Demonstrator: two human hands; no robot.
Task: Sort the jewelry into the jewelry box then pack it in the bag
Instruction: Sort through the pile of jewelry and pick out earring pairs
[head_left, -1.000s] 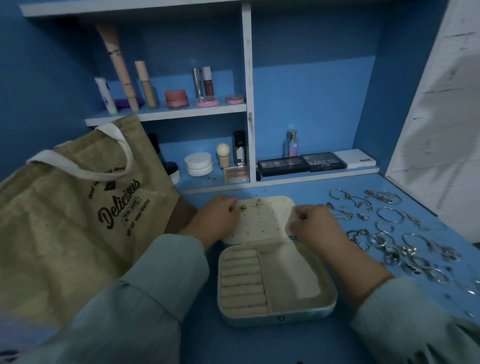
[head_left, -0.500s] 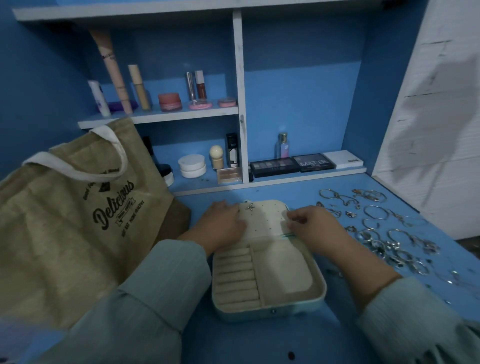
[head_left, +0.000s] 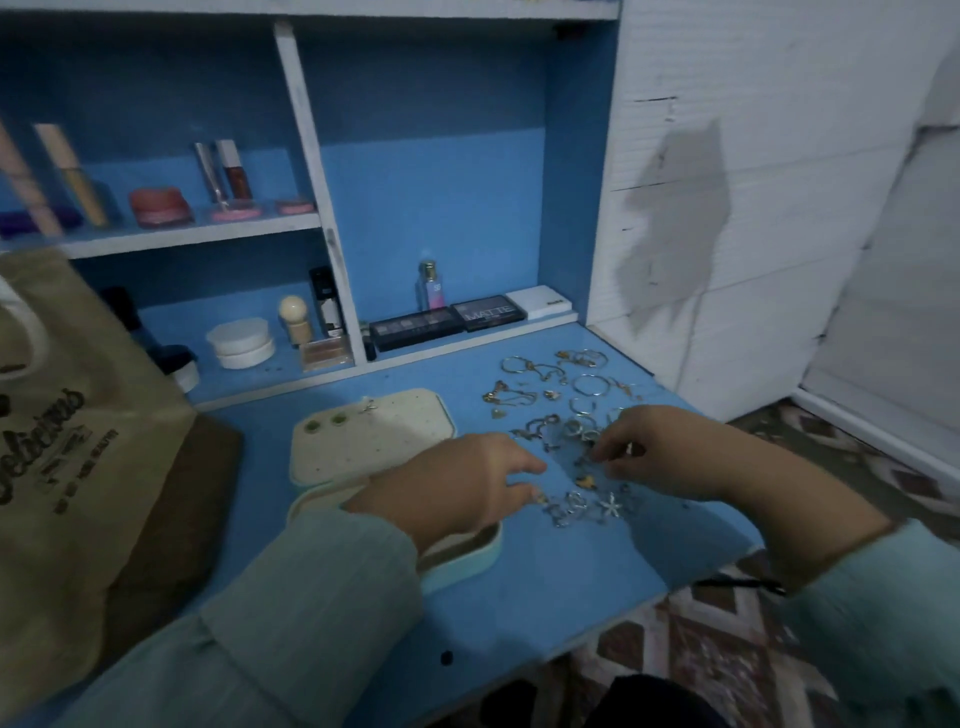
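Head view, and both hands are down among the loose jewelry (head_left: 561, 415) spread on the blue desk (head_left: 519, 571), just right of the open jewelry box (head_left: 374, 441). Left hand (head_left: 457, 483) reaches across the box's lower half, fingers stretched out loosely toward the nearest pieces, gripping nothing I can make out. Right hand (head_left: 660, 452) hovers over the pile with fingers curled and fingertips drawn together on something small; what it is, blur hides. Two green studs (head_left: 324, 422) sit pinned in the box's lid panel. Left of the box stands the burlap bag (head_left: 62, 441). Behind the box, cosmetics line the shelves (head_left: 208, 228).
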